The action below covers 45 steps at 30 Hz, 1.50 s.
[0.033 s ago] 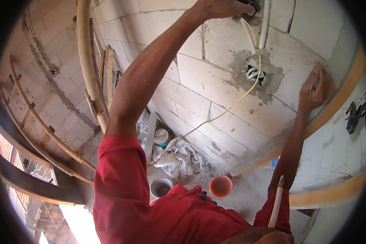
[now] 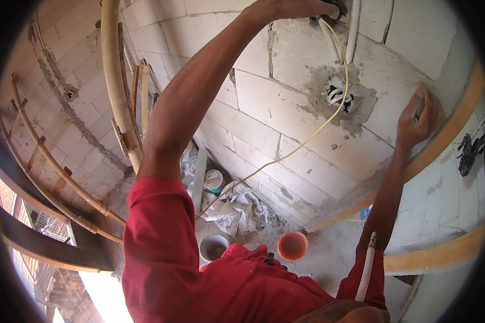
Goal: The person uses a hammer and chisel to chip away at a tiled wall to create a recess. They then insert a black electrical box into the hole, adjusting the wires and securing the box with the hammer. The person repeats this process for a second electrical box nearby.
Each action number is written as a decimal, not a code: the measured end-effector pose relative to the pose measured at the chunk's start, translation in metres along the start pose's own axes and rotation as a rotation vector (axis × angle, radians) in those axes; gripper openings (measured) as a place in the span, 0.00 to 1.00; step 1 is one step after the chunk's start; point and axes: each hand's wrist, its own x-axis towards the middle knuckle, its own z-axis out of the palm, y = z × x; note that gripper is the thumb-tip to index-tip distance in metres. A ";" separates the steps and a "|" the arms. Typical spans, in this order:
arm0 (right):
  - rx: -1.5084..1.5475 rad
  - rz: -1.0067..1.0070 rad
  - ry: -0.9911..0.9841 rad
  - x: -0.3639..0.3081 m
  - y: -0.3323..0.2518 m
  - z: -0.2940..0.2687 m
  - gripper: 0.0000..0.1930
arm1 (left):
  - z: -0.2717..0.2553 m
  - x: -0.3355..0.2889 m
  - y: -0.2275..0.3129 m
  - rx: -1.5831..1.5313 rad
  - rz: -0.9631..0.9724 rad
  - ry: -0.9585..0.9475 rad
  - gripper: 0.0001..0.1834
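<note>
My left hand (image 2: 295,9) reaches up to the top edge of the picture, its fingers closed at a small black thing (image 2: 337,7) that is partly cut off. From beside it a thin yellow cable (image 2: 306,144) hangs down across the pale block wall (image 2: 248,102). Two white conduits (image 2: 352,32) run down the wall to a hole (image 2: 339,98) with coiled white ends inside, ringed by grey mortar. My right hand (image 2: 419,119) is curled against the wall by a wooden frame; something dark grey shows between thumb and fingers, too little to name.
Below lie a crumpled whitish sack (image 2: 237,211), a lidded tub (image 2: 214,182), a grey bucket (image 2: 214,247) and an orange bucket (image 2: 292,246). Bamboo poles (image 2: 111,70) stand at left. A wooden beam (image 2: 442,252) crosses at right, and a white stick with a burnt tip (image 2: 366,269) juts up.
My left hand and forearm have shifted slightly up and left. The yellow cable has moved a little to the right near the hole. My right hand stays in place.
</note>
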 end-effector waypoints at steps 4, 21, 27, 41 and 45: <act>-0.022 -0.002 0.002 -0.003 0.000 0.002 0.05 | 0.002 0.000 -0.023 0.361 0.183 0.067 0.27; -0.179 -0.003 -0.150 0.002 -0.009 -0.008 0.10 | 0.058 -0.176 0.004 -0.504 -0.489 -0.215 0.44; 0.246 0.533 -0.115 -0.022 -0.049 -0.089 0.14 | 0.117 -0.318 -0.030 -1.074 -0.631 -0.063 0.45; -0.419 2.057 -1.444 -0.549 -0.279 -0.668 0.23 | 0.335 -0.645 -0.108 -2.066 -1.670 -0.278 0.37; -0.472 2.186 -1.787 -0.636 -0.373 -0.780 0.19 | 0.494 -0.705 -0.110 -1.385 -1.922 -0.913 0.31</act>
